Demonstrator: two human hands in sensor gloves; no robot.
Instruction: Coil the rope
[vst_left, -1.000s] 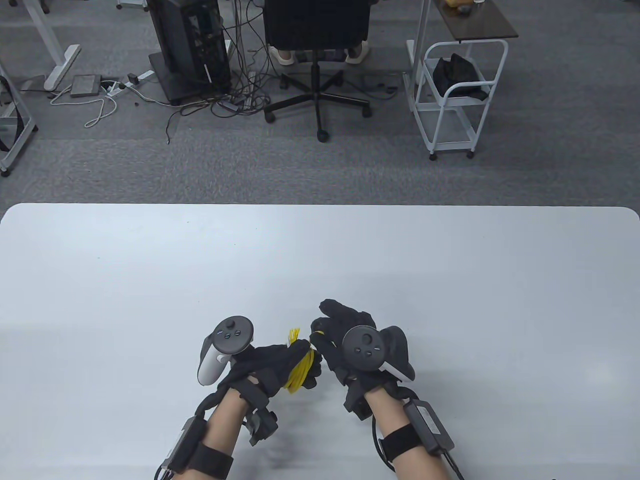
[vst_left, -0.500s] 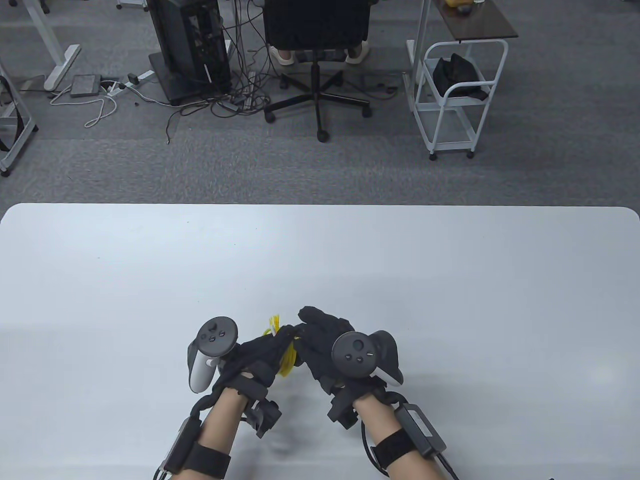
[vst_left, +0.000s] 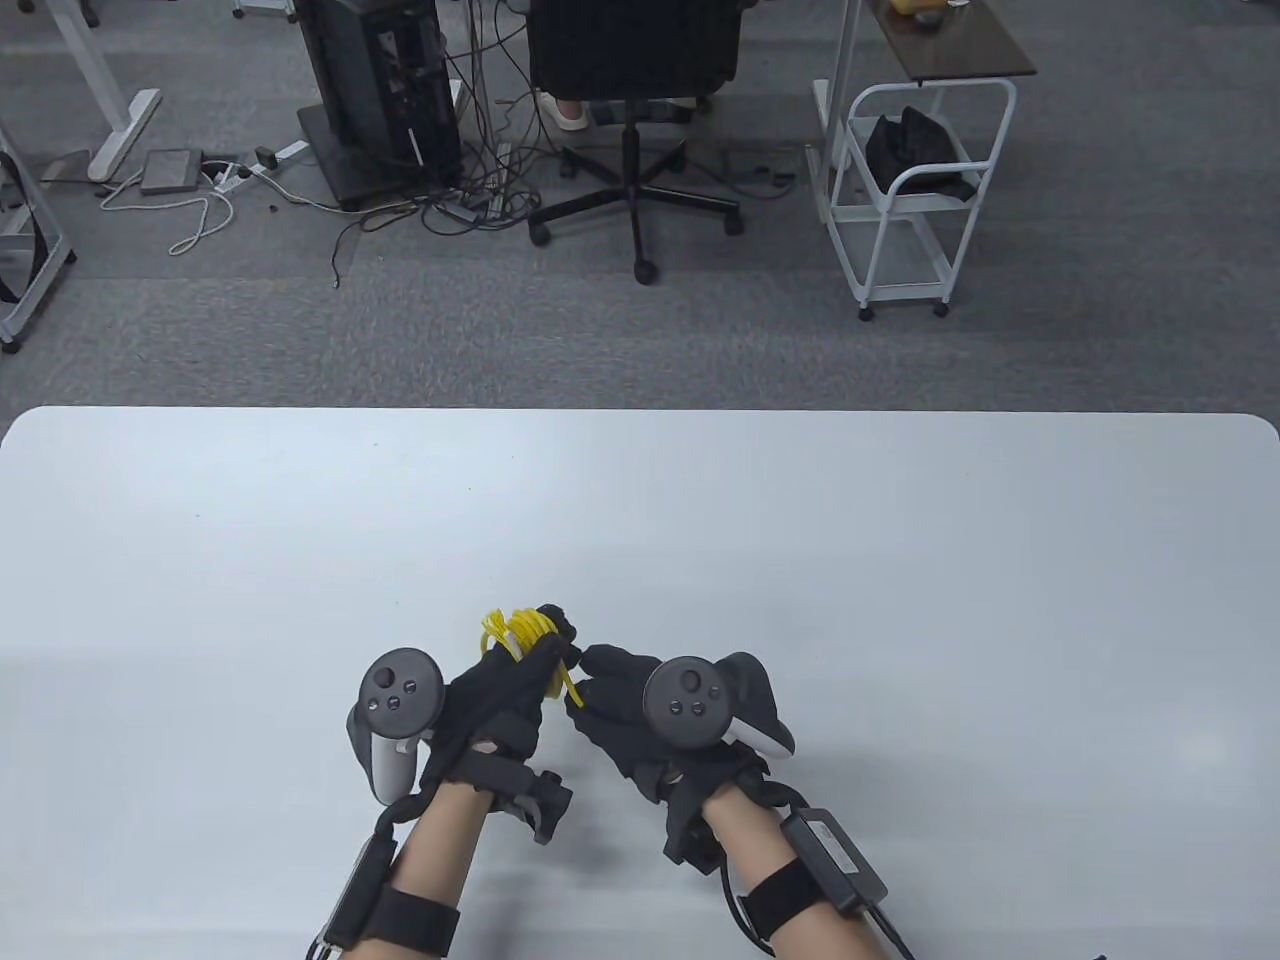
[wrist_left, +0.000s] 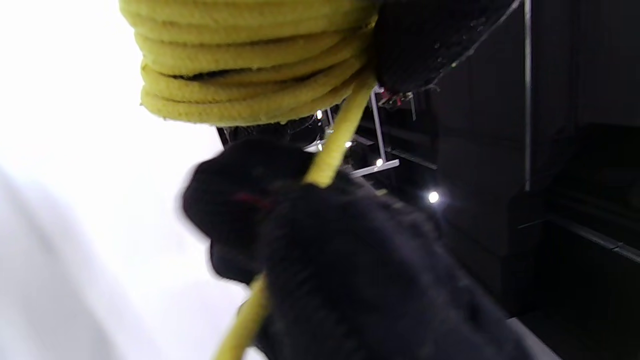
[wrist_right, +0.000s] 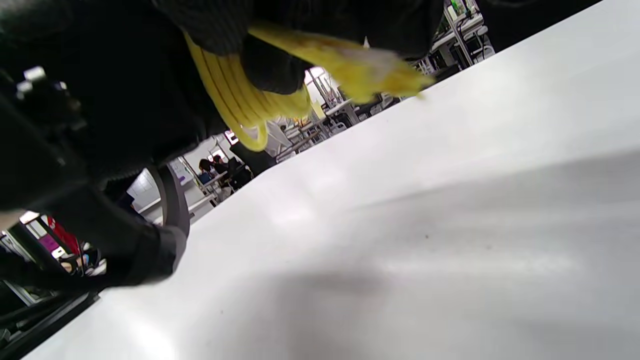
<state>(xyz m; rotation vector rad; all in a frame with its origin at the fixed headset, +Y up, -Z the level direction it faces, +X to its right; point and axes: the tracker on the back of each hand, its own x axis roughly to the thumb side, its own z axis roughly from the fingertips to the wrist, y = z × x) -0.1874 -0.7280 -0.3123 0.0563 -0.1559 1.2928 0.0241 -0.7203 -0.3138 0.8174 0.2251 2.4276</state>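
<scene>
The yellow rope (vst_left: 515, 632) is wound in several loops around my left hand (vst_left: 520, 665), held above the white table (vst_left: 900, 560) near its front middle. In the left wrist view the coil (wrist_left: 245, 60) hangs at the top, with one strand (wrist_left: 332, 145) running down into the gloved fingers (wrist_left: 310, 240) of my right hand. My right hand (vst_left: 605, 690) pinches that strand right beside the left hand. In the right wrist view the loops (wrist_right: 235, 100) and a frayed rope end (wrist_right: 370, 65) show under the gloves, above the table.
Beyond the table's far edge stand an office chair (vst_left: 635, 100), a computer tower (vst_left: 375, 90) with tangled cables, and a white cart (vst_left: 915, 190).
Both hands moved left. The left hand turned and lifted, so the coil now shows at its top. The right hand followed, still close beside it.
</scene>
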